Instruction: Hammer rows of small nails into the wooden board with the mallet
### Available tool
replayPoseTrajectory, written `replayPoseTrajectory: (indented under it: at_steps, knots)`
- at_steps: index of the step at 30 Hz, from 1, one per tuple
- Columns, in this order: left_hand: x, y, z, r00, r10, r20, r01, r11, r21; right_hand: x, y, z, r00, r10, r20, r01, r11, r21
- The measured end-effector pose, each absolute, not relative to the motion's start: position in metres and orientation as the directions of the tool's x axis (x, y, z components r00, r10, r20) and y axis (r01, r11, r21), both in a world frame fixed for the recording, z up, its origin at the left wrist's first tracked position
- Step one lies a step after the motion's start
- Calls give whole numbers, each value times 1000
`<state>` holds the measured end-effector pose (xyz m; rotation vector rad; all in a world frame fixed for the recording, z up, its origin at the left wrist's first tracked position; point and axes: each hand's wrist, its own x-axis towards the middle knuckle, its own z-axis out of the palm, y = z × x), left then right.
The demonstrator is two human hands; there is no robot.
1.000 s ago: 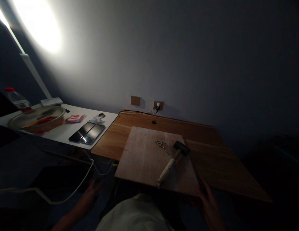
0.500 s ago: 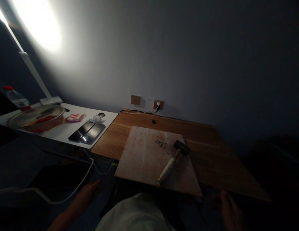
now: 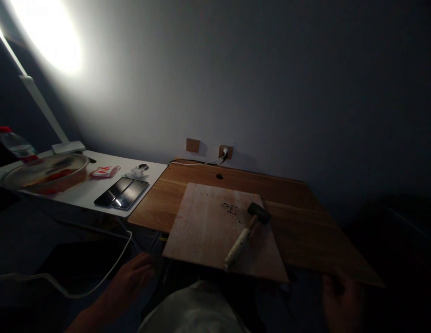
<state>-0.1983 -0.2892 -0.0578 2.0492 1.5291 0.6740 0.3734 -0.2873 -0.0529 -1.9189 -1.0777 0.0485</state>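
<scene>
A pale wooden board [image 3: 208, 226] lies on a brown wooden desk [image 3: 305, 236], its near edge overhanging. On the board rests a hammer [image 3: 246, 229] with a black head and light handle, beside several small nails [image 3: 231, 209]. My left hand [image 3: 130, 282] hovers low in the dark below the board's left corner, fingers loosely extended, holding nothing. My right hand [image 3: 342, 296] is in shadow under the desk's near right edge, fingers curled; I cannot make out anything in it.
A white table [image 3: 93, 192] at the left carries two phones [image 3: 121, 193], a glass dish [image 3: 45, 171], a water bottle [image 3: 14, 143], a red packet [image 3: 104, 171] and a lamp base [image 3: 67, 147]. A white cable [image 3: 79, 289] trails below. Wall sockets [image 3: 225, 151] sit behind the desk.
My right hand left the board's near right corner and drew right and downward. My left hand rose slightly toward the board. The view shifted a little.
</scene>
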Motion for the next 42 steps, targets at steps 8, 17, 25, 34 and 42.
replayPoseTrajectory:
  at_steps: [8, 17, 25, 34, 42]
  knots:
    - [-97, -215, -10, 522, 755, 397, 625, -655, 423, 280, -236, -18, 320, 776, 543, 696, 196, -691]
    - [2, -87, -30, 650, 714, 262, 658, -700, 277, 217, -214, -21, 131, 927, 351, 764, 132, -632]
    - [39, -65, -23, 759, 553, 344, 508, -833, 219, 215, -197, -25, 226, 963, 145, 636, -33, -771]
    - [53, -65, -13, 880, 388, 274, 409, -912, -23, 242, -193, -33, 317, 945, 80, 270, -9, -963]
    - [68, -53, -9, 930, 293, 222, 320, -942, -98, 256, -191, -39, 351, 933, -73, -59, -55, -997]
